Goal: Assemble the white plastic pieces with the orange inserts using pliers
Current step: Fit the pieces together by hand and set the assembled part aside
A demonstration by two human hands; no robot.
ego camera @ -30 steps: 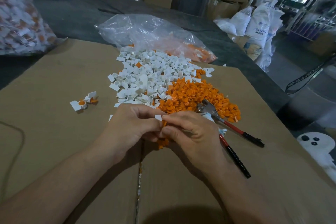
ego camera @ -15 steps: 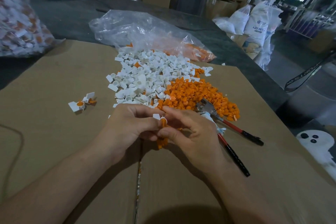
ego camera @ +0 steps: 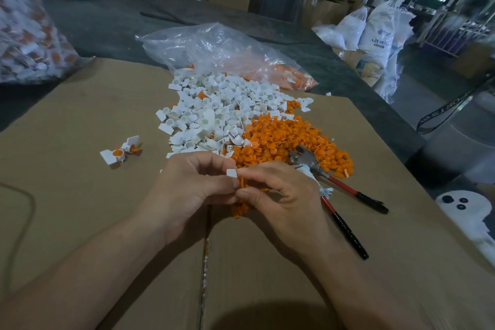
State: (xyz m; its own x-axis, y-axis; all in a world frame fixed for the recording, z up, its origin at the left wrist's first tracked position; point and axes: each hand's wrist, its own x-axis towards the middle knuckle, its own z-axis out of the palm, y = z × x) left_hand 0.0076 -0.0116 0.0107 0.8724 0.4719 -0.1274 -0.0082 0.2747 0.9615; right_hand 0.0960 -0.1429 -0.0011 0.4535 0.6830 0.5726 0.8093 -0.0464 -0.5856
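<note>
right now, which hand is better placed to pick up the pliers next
Likely right: the pliers lie just beside the right hand, which pinches the orange insert; the left hand holds the white piece, farther from them.

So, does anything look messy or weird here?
A bit. A stray orange insert sits in the white pieces pile, away from the orange inserts heap. The pliers lie open with ragged white wrapping on the handles.
</note>
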